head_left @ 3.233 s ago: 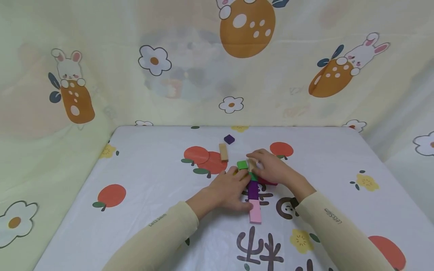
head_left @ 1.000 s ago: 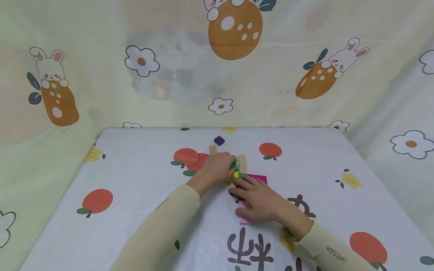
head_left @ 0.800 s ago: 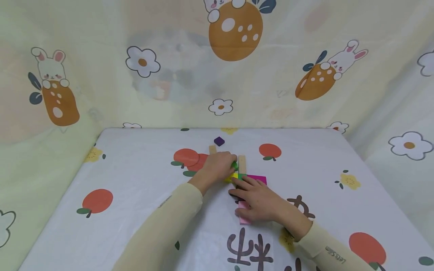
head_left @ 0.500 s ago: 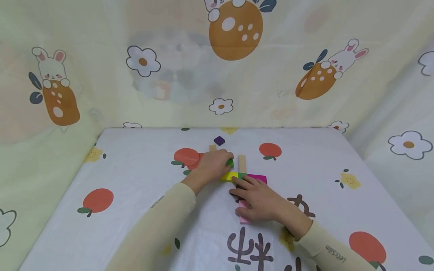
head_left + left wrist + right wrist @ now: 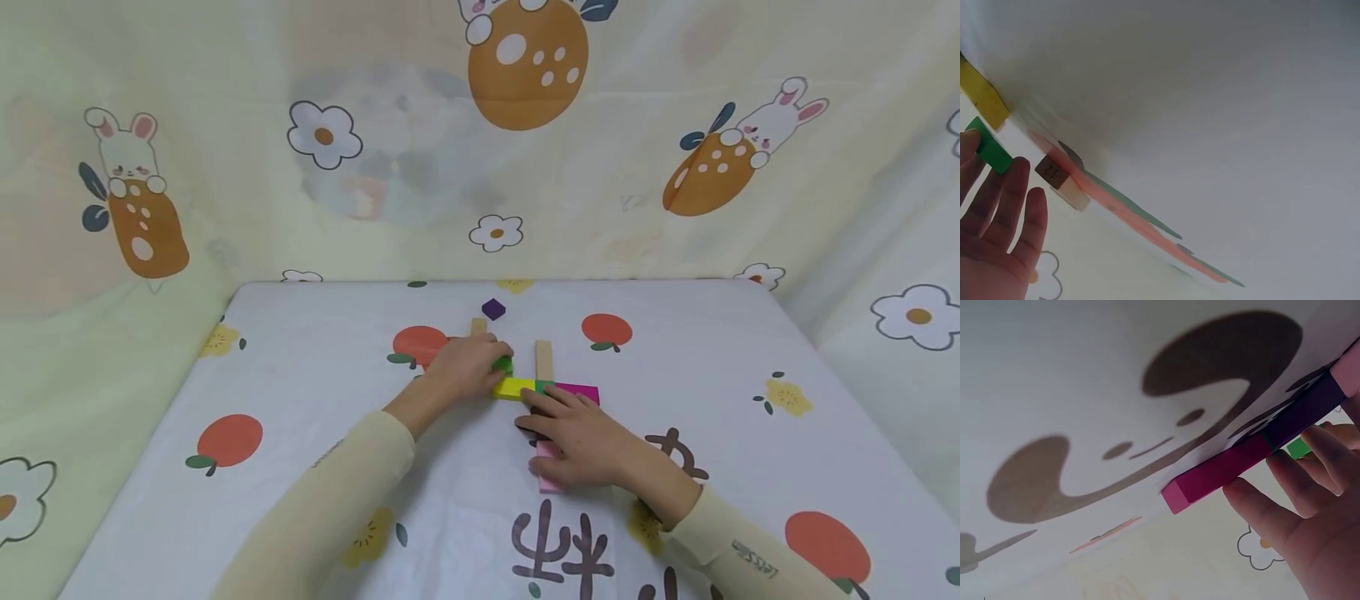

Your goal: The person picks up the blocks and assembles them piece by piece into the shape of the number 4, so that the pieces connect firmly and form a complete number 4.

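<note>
My left hand (image 5: 461, 367) pinches a small green block (image 5: 992, 150) just behind a yellow block (image 5: 513, 389). Yellow, a second green block (image 5: 545, 386) and magenta (image 5: 579, 392) lie in a row, forming the arms of a cross. A plain wooden block (image 5: 543, 360) extends from its centre toward the back. Toward the front run a dark purple block (image 5: 1307, 406) and a pink block (image 5: 549, 479). My right hand (image 5: 581, 437) rests over these with fingers spread, covering most of the purple one; its fingertips touch the blocks.
Behind my left hand lies another wooden block (image 5: 478, 326), partly hidden. A loose dark purple block (image 5: 493, 309) sits farther back. The white tablecloth (image 5: 300, 500) has printed fruit and flowers; a patterned curtain (image 5: 420, 192) hangs behind the table.
My right hand has left the wooden block and come forward onto the purple and pink blocks. My left hand has lifted off the row, taken the small green block and shifted left with it.
</note>
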The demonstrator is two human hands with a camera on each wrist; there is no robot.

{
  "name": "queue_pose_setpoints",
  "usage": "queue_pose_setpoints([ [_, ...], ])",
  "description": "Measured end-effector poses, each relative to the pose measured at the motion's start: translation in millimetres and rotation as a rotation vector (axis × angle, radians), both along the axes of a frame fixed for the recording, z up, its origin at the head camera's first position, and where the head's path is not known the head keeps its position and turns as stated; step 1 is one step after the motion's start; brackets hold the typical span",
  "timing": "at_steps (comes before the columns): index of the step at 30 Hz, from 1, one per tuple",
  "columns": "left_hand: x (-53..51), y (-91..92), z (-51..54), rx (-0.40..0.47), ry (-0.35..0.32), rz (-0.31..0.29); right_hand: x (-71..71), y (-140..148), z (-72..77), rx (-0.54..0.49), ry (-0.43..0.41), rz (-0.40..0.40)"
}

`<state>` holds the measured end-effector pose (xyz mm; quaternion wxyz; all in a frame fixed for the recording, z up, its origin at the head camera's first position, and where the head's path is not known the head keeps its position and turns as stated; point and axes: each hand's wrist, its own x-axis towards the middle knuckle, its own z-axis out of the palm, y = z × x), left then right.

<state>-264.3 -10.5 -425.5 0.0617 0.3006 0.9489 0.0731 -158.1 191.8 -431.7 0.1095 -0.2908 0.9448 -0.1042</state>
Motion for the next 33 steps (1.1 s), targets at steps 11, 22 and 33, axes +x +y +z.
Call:
queue_pose_setpoints([
  [11, 9.1, -17.3, 0.7, 0.037, 0.009, -0.039, 0.4, 0.5, 1.1, 0.007, -0.004, -0.008],
  [22, 10.8, -29.6, 4.0, 0.001, -0.009, -0.028, 0.4, 0.2, 0.2, 0.0, -0.006, -0.017],
  [33, 14.4, -33.6, -0.1, -0.019, -0.034, -0.055, 0.1, -0.9, 0.3, -0.012, -0.016, -0.022],
])
